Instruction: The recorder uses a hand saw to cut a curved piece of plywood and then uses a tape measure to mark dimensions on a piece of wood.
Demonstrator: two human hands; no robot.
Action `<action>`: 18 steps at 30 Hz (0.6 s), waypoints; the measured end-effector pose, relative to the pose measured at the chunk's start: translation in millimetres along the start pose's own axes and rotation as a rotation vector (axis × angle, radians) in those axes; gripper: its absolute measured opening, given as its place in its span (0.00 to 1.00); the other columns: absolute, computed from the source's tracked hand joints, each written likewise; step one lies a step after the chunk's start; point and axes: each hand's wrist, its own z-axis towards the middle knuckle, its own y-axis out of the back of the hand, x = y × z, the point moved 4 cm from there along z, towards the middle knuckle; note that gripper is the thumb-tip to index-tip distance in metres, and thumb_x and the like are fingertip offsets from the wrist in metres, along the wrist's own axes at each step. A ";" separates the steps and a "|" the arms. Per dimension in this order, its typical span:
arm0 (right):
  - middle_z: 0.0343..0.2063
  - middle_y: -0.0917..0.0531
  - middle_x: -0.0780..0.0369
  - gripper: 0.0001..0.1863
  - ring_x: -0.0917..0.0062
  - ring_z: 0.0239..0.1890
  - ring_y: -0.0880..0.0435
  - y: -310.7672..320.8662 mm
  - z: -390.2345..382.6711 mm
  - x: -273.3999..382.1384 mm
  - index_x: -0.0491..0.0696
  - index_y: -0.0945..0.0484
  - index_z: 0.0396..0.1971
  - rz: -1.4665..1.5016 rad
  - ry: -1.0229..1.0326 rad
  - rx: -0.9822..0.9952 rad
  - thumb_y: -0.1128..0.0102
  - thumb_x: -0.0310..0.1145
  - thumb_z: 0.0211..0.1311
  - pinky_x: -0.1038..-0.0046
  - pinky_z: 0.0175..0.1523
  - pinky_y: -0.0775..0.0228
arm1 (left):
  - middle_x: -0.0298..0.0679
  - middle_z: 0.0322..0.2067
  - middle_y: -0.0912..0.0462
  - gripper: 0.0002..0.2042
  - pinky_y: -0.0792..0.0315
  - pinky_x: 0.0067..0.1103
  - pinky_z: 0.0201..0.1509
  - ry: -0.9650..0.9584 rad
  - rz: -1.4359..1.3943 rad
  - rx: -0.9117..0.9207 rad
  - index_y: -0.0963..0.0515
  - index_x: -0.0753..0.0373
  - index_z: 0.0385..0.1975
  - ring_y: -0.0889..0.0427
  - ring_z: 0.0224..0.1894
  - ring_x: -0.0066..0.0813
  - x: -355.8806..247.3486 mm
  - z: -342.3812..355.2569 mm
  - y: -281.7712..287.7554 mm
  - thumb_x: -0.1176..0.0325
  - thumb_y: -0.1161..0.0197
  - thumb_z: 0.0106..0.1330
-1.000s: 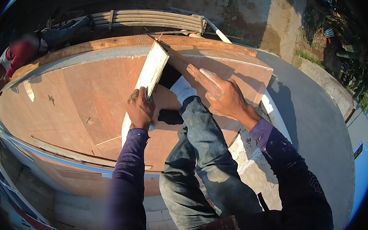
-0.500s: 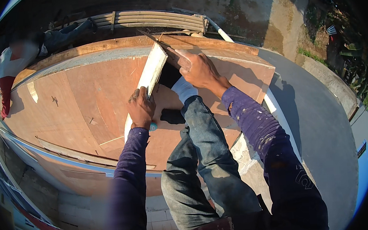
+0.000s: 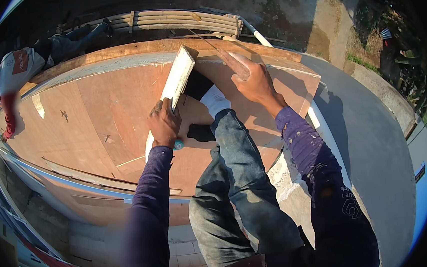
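Two hands work a pale, flat wooden board (image 3: 178,81) standing on edge on reddish plywood sheeting (image 3: 97,117): left hand (image 3: 164,123) fingers clamped round it, right hand (image 3: 254,80) fingers closed on a narrow reddish-brown wooden strip (image 3: 232,64). A slackened grip could topple the board.

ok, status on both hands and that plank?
Left hand gripping pale plank near its lower end. Right hand on a wooden strip over the plywood sheet. Own leg lies between the arms.

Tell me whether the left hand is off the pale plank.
No, the left hand grips the pale plank near its lower end.
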 end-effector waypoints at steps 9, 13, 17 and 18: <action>0.49 0.15 0.45 0.33 0.58 0.53 0.13 121.9 -118.9 -4.1 0.43 0.28 0.66 0.018 -0.015 -0.078 0.32 0.25 0.58 0.68 0.56 0.24 | 0.50 0.29 0.18 0.07 0.22 0.39 0.37 0.024 0.037 0.049 0.25 0.64 0.32 0.16 0.33 0.53 24.0 -1.5 -8.7 0.71 0.35 0.57; 0.48 0.14 0.48 0.33 0.63 0.51 0.11 104.9 -167.2 -11.9 0.43 0.31 0.68 0.148 -0.159 -0.200 0.32 0.27 0.62 0.69 0.54 0.23 | 0.51 0.29 0.18 0.07 0.22 0.40 0.37 -0.006 0.070 0.028 0.25 0.63 0.32 0.16 0.33 0.54 27.9 6.3 -7.4 0.70 0.35 0.58; 0.47 0.13 0.50 0.34 0.67 0.47 0.10 86.2 -216.7 -27.3 0.44 0.33 0.70 0.170 -0.175 -0.197 0.34 0.26 0.63 0.68 0.53 0.22 | 0.53 0.29 0.17 0.07 0.22 0.42 0.38 -0.041 0.091 -0.039 0.23 0.63 0.33 0.15 0.32 0.56 37.3 18.8 3.2 0.66 0.37 0.61; 0.48 0.13 0.49 0.36 0.62 0.48 0.10 79.5 -226.1 -38.7 0.45 0.34 0.70 0.177 -0.154 -0.214 0.33 0.27 0.62 0.66 0.53 0.22 | 0.53 0.30 0.16 0.08 0.21 0.41 0.38 -0.039 0.086 -0.059 0.22 0.63 0.32 0.15 0.32 0.56 41.3 21.5 6.1 0.65 0.37 0.62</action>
